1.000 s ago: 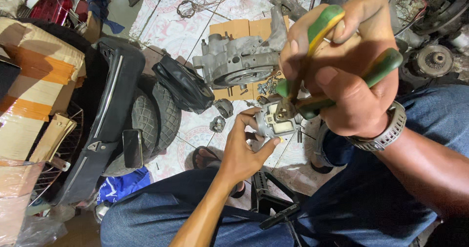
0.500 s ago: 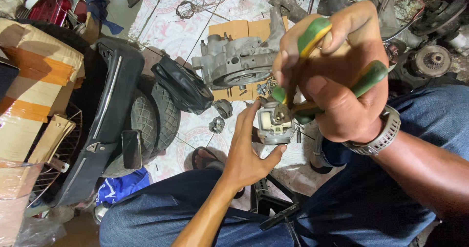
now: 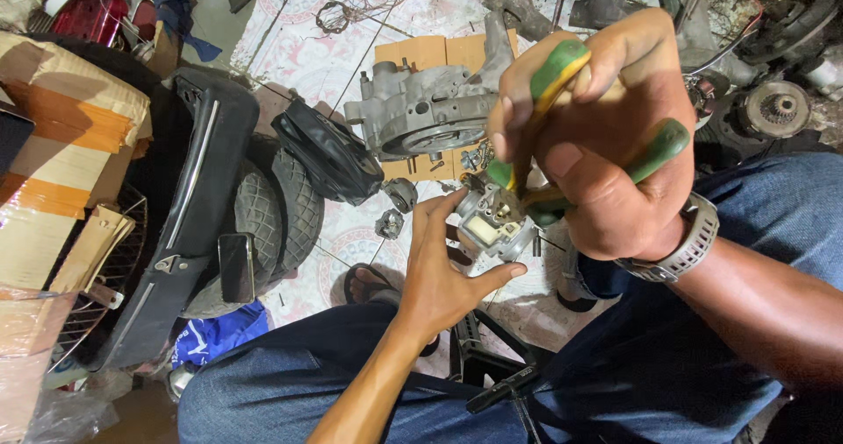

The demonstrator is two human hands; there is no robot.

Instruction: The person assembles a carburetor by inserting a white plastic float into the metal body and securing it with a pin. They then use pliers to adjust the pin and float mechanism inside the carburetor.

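Single view, from the camera worn on my head, facing steeply down past my chest onto my lap and the tiled floor [image 3: 351, 53] beyond. My right hand [image 3: 606, 145], nearest the lens, fills the upper centre and appears large; my left hand [image 3: 443, 273] sits lower and slightly farther off. My knees in blue trousers [image 3: 685, 356] frame the bottom edge. The far field, toward the top, takes in an engine casing [image 3: 421, 119] on cardboard and a tyre [image 3: 263, 216] at left. No second view shares this scene.
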